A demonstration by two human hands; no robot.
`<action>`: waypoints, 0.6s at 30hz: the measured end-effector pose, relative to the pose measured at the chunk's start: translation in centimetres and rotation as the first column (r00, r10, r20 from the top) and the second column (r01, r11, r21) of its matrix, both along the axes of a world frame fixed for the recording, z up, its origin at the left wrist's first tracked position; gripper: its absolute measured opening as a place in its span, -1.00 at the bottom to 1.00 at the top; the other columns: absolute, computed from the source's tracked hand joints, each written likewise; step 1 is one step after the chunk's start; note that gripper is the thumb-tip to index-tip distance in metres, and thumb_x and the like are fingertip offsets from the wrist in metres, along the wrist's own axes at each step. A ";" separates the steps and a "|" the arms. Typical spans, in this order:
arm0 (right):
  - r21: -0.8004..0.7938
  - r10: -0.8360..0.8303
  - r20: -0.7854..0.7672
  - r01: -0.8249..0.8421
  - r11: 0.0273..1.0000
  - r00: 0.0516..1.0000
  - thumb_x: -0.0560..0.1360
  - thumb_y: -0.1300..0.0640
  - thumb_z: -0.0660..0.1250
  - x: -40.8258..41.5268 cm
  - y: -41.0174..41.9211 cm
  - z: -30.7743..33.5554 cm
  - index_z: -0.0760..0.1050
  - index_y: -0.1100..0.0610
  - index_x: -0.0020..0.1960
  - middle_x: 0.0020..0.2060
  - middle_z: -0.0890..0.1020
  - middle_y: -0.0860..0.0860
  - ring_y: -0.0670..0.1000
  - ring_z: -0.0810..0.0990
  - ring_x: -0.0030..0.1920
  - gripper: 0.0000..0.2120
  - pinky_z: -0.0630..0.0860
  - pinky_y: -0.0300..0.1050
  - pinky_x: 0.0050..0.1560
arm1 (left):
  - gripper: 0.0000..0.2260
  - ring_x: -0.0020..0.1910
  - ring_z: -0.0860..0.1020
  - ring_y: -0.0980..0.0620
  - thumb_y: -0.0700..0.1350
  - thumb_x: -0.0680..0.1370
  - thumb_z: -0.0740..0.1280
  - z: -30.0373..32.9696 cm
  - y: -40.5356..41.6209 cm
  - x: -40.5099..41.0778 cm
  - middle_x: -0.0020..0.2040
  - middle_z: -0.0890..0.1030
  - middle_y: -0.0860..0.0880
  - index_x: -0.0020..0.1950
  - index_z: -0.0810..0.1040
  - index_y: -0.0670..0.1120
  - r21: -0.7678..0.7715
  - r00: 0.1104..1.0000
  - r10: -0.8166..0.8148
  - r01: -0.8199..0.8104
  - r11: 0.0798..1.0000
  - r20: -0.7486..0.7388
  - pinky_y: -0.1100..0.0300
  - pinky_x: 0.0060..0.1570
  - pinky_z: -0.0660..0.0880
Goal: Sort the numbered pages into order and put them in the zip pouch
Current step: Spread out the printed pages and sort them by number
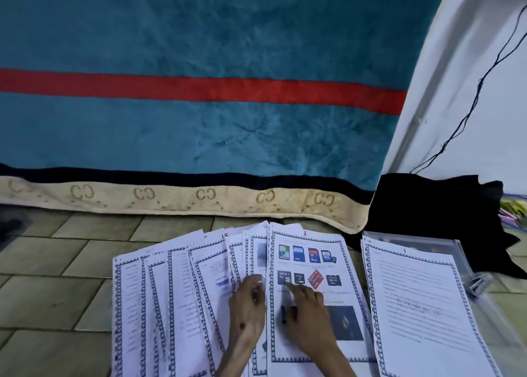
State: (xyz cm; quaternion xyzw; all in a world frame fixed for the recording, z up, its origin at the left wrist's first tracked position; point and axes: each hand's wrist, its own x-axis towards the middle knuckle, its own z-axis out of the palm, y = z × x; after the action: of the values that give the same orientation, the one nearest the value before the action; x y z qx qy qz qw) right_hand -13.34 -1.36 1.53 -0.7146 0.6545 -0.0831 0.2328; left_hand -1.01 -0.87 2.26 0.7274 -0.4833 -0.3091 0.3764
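Under both hands lie fanned pages [182,299]: left hand [246,305] and right hand [306,308] rest flat, fingers loose, gripping nothing. Risk: loose sheets sliding, scrambling order beside sorted stack [422,305].

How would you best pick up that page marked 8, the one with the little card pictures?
Probably by the bare top edge of page 8, coming from the blanket side. It lies flat on the fanned pages, both hands press its lower half, and its right side sits close to the second stack.

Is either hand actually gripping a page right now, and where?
Neither grips: left hand and right hand press flat on the fanned pages.
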 end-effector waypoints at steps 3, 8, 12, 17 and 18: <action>0.017 -0.048 0.083 0.047 0.999 0.995 0.42 -0.04 -0.09 0.3 0.2 0.2 0.17 -0.01 0.46 0.36 0.38 -0.03 0.07 0.28 0.34 -0.40 0.28 -0.10 0.30 | -0.78 0.13 0.51 -0.01 -0.17 0.60 0.15 0.4 -0.1 -1.5 0.14 0.52 -0.06 0.23 0.42 -0.06 0.119 0.999 -0.039 0.042 0.992 -0.032 0.29 0.07 0.34; 0.091 -0.174 0.400 0.150 0.984 0.900 0.61 -0.04 0.07 -0.6 -0.3 0.8 0.30 0.05 0.41 0.23 0.54 0.02 0.05 0.44 0.23 -0.60 0.39 -0.20 0.14 | -0.88 -0.02 0.45 0.11 -0.18 0.58 0.21 0.8 -1.1 -1.3 -0.09 0.52 0.06 -0.04 0.54 -0.08 0.129 0.988 -0.046 0.065 0.990 -0.144 0.32 -0.16 0.37; 0.199 -0.237 0.542 0.151 0.968 0.806 0.63 -0.01 0.05 -1.1 -0.4 2.2 0.37 0.03 0.34 0.07 0.52 -0.02 -0.10 0.44 0.03 -0.66 0.31 -0.31 -0.02 | -0.85 -0.08 0.52 -0.01 -0.23 0.50 0.32 0.4 -1.6 -0.9 -0.16 0.53 -0.07 -0.20 0.44 -0.01 0.144 0.947 0.047 -0.001 0.990 -0.316 -0.05 0.05 0.52; 0.208 -0.260 0.588 0.168 0.964 0.766 0.61 -0.06 0.03 -1.2 -0.2 2.2 0.49 0.05 0.14 -0.07 0.56 -0.06 -0.07 0.50 -0.03 -0.68 0.36 -0.25 -0.07 | -0.81 -0.07 0.60 -0.13 -0.23 0.51 0.29 0.8 -2.2 -1.6 -0.17 0.63 -0.07 -0.26 0.54 0.01 0.179 0.945 -0.022 0.085 0.980 -0.326 -0.02 0.03 0.52; 0.210 -0.275 0.599 0.183 0.960 0.752 0.59 -0.14 0.03 -1.1 -0.3 2.4 0.50 0.00 0.10 -0.08 0.56 -0.09 -0.08 0.50 -0.04 -0.65 0.36 -0.23 -0.05 | -0.75 -0.08 0.61 -0.14 -0.25 0.51 0.28 0.6 -2.3 -1.5 -0.20 0.64 -0.07 -0.30 0.56 0.02 0.172 0.936 -0.023 0.089 0.981 -0.351 -0.02 0.01 0.53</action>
State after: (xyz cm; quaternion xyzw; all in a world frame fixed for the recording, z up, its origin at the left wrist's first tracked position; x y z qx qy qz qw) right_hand -14.40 -1.63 3.95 -0.5432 0.6273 -0.2965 0.4728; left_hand -2.50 -3.20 2.85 0.6791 -0.3991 -0.4867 0.3777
